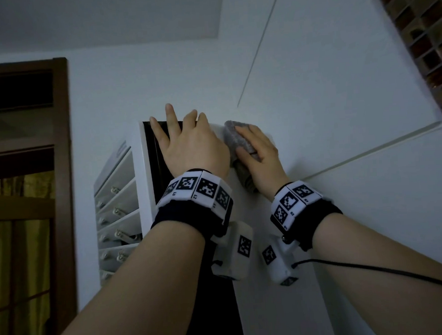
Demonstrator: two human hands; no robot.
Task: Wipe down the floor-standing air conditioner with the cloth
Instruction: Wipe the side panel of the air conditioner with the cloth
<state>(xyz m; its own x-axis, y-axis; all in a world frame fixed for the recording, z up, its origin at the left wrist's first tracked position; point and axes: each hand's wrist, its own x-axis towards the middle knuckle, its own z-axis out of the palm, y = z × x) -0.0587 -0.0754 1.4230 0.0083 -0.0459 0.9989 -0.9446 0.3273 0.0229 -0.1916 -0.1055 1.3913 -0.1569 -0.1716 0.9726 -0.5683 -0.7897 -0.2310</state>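
Head view: left hand (190, 146) fingers spread flat atop air conditioner (144, 172); right hand (262, 159) apparently grips cloth (234, 135) beside wall (340, 108).

Dark wooden door frame (63, 151) at left; white panelled wall (340, 108); brown lattice (424, 38) top right.

Grey cloth (235, 136) at the top of a white floor-standing air conditioner (145, 177), seen from below.
Fuzzy and bunched, gripped against the cabinet's upper edge by the right hand (259, 154), one end trailing down the side. Slatted louvres tilted at left, beside a dark glossy front panel.
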